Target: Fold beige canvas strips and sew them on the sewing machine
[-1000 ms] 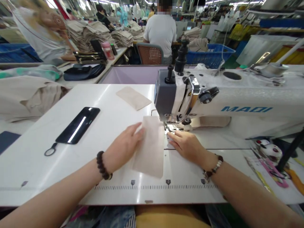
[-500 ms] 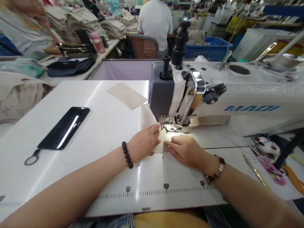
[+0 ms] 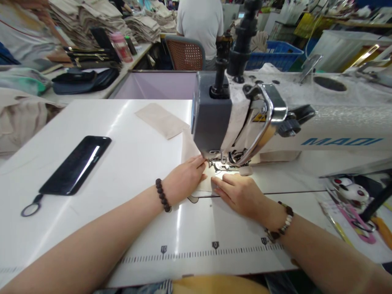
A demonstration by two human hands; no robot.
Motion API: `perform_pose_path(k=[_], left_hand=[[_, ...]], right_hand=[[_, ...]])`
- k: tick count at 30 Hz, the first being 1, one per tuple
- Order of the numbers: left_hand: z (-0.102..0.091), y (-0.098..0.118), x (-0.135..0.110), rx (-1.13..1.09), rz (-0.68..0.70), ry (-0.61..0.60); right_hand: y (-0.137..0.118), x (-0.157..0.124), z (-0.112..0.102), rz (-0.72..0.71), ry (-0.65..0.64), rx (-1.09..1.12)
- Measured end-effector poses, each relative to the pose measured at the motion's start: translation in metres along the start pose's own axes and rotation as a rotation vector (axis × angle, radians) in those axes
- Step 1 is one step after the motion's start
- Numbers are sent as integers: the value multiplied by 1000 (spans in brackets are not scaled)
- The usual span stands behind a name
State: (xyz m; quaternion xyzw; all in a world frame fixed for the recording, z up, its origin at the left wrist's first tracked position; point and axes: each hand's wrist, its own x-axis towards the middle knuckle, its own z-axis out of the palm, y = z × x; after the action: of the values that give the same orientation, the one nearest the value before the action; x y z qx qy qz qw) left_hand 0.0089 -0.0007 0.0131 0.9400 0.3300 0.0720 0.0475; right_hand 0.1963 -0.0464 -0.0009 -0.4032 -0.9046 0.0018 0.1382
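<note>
A beige fabric piece [image 3: 189, 149] lies under the needle of a white MAQI industrial sewing machine [image 3: 337, 122], and its far end rises beside the grey machine head. My left hand [image 3: 185, 178] pinches the fabric just left of the steel presser foot [image 3: 220, 163]. My right hand [image 3: 240, 194] presses flat on the near part, just in front of the foot. The fabric under my fingers is hidden. A wooden bead bracelet circles each wrist.
A second beige fabric piece [image 3: 161, 120] lies on the white machine table [image 3: 128, 118], left of a black smartphone [image 3: 75, 165] with a ring strap. A ruler scale [image 3: 214, 257] marks the table's front. A seated co-worker [image 3: 200, 24], stacked fabric and a blue crate [image 3: 275, 55] lie beyond.
The fabric has swung from lying toward me to lying away past the machine head. My left hand has moved right, up to the presser foot. The view has tilted closer to the machine.
</note>
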Motion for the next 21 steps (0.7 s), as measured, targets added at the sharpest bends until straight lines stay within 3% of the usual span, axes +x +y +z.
perform_pose_path(k=[11, 17, 21], left_hand=[[1, -4, -2, 35, 4, 11], [-6, 4, -16, -72, 206, -122], [-3, 4, -17, -71, 153, -64]], right_hand=[[0, 0, 0, 27, 13, -16], [2, -3, -2, -137, 59, 25], [3, -2, 0, -59, 25, 5]])
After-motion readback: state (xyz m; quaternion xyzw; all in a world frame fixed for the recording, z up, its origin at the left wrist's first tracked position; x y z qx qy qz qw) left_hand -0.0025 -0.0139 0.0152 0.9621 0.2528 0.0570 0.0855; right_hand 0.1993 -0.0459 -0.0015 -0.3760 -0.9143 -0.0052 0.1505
